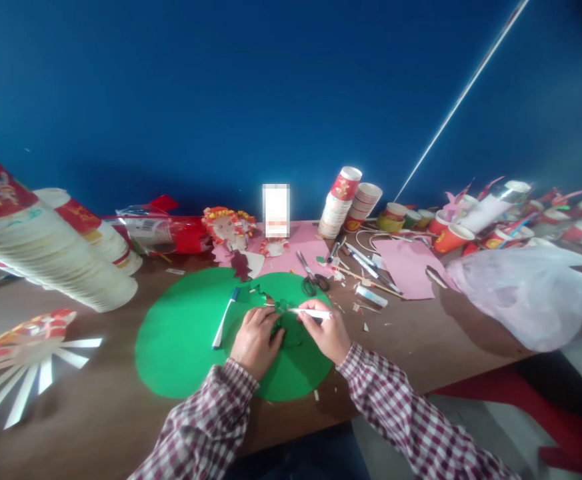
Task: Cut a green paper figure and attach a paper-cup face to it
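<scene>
Stacked paper cups (55, 248) occupy the left of the counter (115, 420); near them, a green sheet (185, 333) carries a blue-and-white marker (225, 319). My left hand (255, 343) rests on the sheet, fingers bent; I cannot tell whether they grip anything. Scissors (309, 285) lie just beyond my right hand (327, 335), its fingers pinching a white pen (318, 313) over the sheet. A plastic bag (528, 293) sits far right.

Your 2 sleeves (395, 397) are checked maroon and white. Your sheet (181, 340) is bright green, the marker (225, 320) on it white and blue, the pen (317, 313) over it white. Beyond the sheet the wall (221, 100) is deep blue; left of it, the near cup stack (55, 247) is white and red.
</scene>
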`<state>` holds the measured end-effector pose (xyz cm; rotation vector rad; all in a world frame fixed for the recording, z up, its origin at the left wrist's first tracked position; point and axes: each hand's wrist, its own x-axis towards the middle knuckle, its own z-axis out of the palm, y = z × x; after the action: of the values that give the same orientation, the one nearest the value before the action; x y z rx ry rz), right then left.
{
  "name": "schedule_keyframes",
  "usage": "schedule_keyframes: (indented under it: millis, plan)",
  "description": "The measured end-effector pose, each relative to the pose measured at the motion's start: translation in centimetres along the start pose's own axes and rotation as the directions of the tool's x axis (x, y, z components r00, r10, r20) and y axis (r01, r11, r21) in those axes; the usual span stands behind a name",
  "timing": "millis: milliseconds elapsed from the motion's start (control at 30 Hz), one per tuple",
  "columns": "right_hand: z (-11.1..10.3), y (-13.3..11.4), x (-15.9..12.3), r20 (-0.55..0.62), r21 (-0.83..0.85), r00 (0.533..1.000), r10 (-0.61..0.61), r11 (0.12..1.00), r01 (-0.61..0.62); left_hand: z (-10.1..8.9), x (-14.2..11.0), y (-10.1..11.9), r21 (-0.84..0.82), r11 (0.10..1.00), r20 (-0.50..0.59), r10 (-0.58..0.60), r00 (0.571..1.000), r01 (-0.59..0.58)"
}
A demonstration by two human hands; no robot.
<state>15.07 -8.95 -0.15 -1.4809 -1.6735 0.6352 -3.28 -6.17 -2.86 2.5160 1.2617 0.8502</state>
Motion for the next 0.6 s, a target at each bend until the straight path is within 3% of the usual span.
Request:
schedule_keyframes:
  millis: [600]
  plan:
    - [0.09, -0.01, 0.03, -0.003, -0.027, 1.0, -0.011, 1.0, 0.011, 0.02, 0.05, 0.01, 0.014, 1.0, 0.001, 0.007, 1.0, -0.007]
